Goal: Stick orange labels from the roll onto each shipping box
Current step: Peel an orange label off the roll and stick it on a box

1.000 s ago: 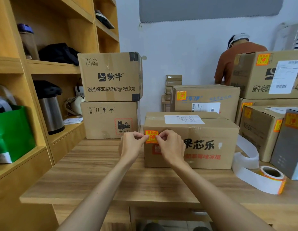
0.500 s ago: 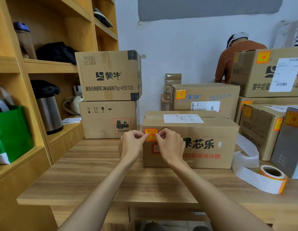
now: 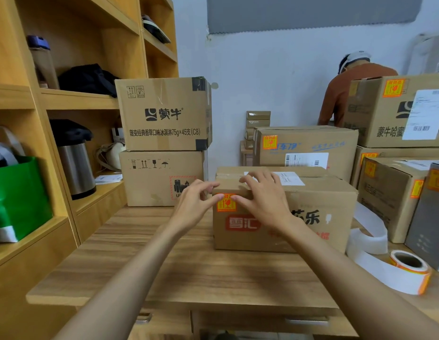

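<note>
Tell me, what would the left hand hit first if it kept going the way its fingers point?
Most likely the front box, at its upper left corner beside the orange label. The fingers of the left hand look nearly on it, though depth is unclear.

This is a small packing and dispatch room: brown cardboard cartons [image 3: 164, 143] stand stacked along the far edge and right side of the light wooden table [image 3: 213, 273], several bearing white printed shipping slips [image 3: 308, 160] and square orange stickers [image 3: 270, 142]. A roll of orange labels on white backing paper [image 3: 409, 267] lies near the table's right edge. On the left, open wooden shelving [image 3: 78, 99] holds a steel vacuum flask [image 3: 76, 165] and a green bag [image 3: 19, 192], and a person in a brown top [image 3: 348, 87] bends behind the far-right cartons.
</note>
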A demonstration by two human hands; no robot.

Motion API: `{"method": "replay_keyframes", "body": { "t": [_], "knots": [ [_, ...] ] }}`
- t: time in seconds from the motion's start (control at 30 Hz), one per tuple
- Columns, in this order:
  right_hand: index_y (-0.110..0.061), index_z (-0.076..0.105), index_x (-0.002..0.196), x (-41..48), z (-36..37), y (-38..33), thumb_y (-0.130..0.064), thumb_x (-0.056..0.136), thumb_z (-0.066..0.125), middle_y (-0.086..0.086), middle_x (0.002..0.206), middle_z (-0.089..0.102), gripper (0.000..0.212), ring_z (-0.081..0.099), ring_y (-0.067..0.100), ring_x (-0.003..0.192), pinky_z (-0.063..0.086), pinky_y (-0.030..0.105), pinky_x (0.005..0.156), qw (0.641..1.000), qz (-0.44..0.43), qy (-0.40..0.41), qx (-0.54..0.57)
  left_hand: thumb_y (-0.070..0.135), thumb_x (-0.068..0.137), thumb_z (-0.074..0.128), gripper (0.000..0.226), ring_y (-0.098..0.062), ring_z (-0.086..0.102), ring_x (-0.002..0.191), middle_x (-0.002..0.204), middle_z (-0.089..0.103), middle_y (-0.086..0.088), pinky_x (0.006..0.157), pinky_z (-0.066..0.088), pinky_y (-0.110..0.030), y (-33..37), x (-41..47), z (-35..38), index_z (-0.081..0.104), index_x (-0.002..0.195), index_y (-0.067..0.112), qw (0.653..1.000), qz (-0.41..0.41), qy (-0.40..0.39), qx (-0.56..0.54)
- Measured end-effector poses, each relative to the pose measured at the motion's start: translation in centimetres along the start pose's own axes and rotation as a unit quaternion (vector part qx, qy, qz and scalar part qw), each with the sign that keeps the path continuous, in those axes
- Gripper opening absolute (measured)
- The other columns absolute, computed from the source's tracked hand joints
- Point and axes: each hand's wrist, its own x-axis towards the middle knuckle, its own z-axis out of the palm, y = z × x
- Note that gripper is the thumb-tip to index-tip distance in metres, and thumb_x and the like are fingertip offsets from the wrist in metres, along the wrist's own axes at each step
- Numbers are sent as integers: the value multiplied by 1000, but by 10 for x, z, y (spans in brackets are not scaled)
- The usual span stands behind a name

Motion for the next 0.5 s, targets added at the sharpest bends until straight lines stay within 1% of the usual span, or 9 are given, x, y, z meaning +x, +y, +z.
{"method": "replay_keyframes", "body": {
  "t": [0.07,0.13,0.23,0.33,0.4,0.5],
  "knots": [
    [-22,64,108,2,4,2,-62,87,57,-1,112,62,45,52,22,108,33,39,103,999,3,-27,20,38,91,74,30,-10,58,86,95,60,10,74,50,-25,-4,2,1,72,120,30,1000,5,9,-16],
    [-23,62,102,2,7,3,-61,88,57,-3,106,59,41,50,20,103,35,39,98,999,9,-19,40,36,90,75,26,-13,60,85,94,61,9,69,52,-29,-8,4,2,74,115,28,999,4,9,-41],
    [-23,60,98,1,10,2,-58,89,58,-3,100,55,37,48,19,97,36,39,91,998,14,-4,53,36,88,77,26,-18,61,83,92,61,6,64,52,-32,-9,8,3,75,112,27,998,-3,7,-57],
    [-23,59,100,-1,9,2,-61,87,57,-3,100,55,41,48,20,97,36,39,90,999,5,-11,42,36,87,79,28,-16,60,84,94,61,4,66,53,-30,-9,5,2,72,113,27,999,2,-3,-53],
    [-22,59,103,-4,9,3,-63,86,58,-2,101,55,44,48,20,97,37,39,90,1000,-7,-9,23,35,85,80,33,-13,60,83,96,61,2,70,52,-27,-10,2,3,68,115,27,999,24,-11,-27],
    [-21,59,105,-6,11,1,-58,88,59,0,103,56,41,48,21,98,38,39,88,1000,-9,2,11,33,86,80,34,-11,59,84,97,60,1,75,52,-27,-10,0,8,64,115,27,999,34,-4,-18]
  ]
}}
